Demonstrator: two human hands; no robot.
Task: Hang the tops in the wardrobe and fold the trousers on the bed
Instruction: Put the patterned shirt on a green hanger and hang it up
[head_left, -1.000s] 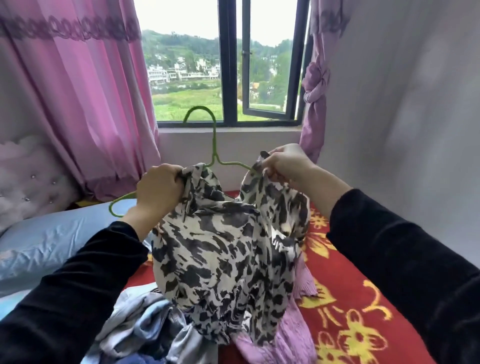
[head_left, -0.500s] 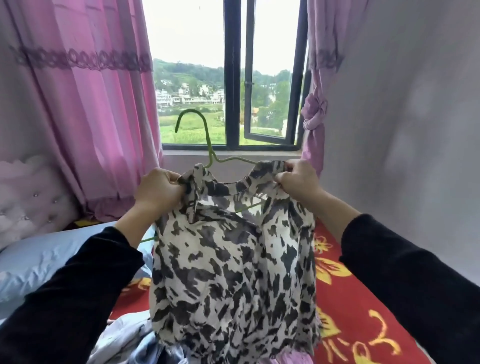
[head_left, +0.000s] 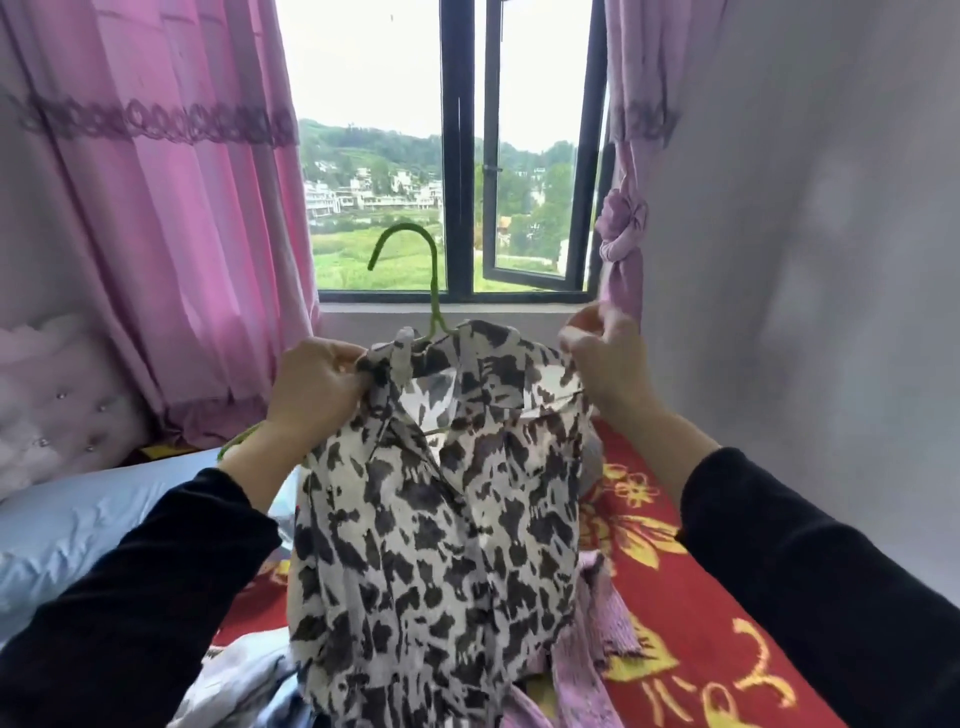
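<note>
**Patterned top held on a hanger above the bed**

Head view. The patterned top, black blotches on white, hangs front-on from a green hanger in mid-air above the bed, its hem reaching the pile of clothes below. The hanger's hook rises upright out of the collar, and one green end pokes out beside the left wrist. The left hand grips the top's left shoulder with curled fingers. The right hand sits at the right shoulder, fingers bent. It is motion-blurred, so whether it pinches the cloth cannot be told. A blue pillow lies to the left. Behind are a pink curtain and a window.
</note>
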